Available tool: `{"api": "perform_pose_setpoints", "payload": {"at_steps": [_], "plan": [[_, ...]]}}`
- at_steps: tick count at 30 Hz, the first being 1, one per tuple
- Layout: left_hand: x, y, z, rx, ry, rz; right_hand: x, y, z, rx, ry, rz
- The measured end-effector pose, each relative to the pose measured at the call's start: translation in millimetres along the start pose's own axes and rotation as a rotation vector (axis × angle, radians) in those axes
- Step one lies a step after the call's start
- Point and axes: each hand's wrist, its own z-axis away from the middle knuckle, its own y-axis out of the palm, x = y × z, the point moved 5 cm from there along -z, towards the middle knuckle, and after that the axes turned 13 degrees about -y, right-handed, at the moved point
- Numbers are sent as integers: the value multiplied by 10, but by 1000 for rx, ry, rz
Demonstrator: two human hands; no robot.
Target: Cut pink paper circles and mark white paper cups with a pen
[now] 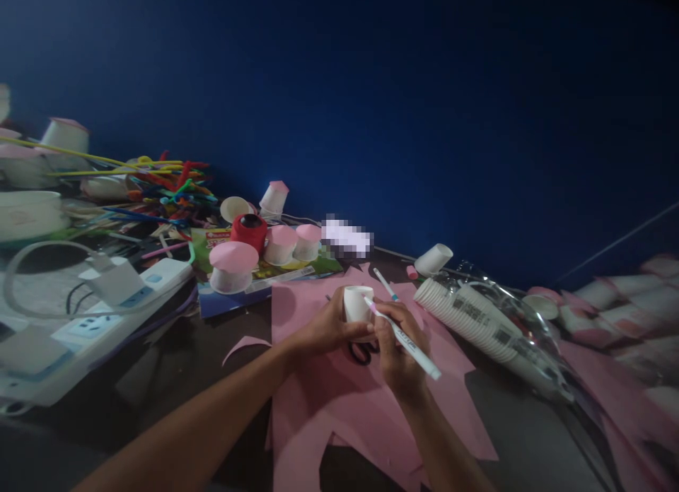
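My left hand (325,329) grips a small white paper cup (356,302) above a sheet of pink paper (339,393). My right hand (395,340) holds a white marker (411,343) with its pink tip touching the cup's side. Black scissors (361,352) lie on the pink paper just under both hands. A second marker with a teal tip (385,284) lies on the paper behind the cup.
A sleeve of stacked white cups in clear wrap (488,326) lies to the right. Cups with pink lids (233,264), a red spool (249,232) and coloured pipe cleaners (159,184) sit at the back left. A white power strip (95,322) with a charger is at left.
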Motion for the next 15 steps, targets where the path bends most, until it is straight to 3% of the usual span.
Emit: {"api": "perform_pose_setpoints", "payload": {"at_steps": [15], "plan": [[-4,7,1,2,35,-21,3,21,7,62,-27,-31]]}}
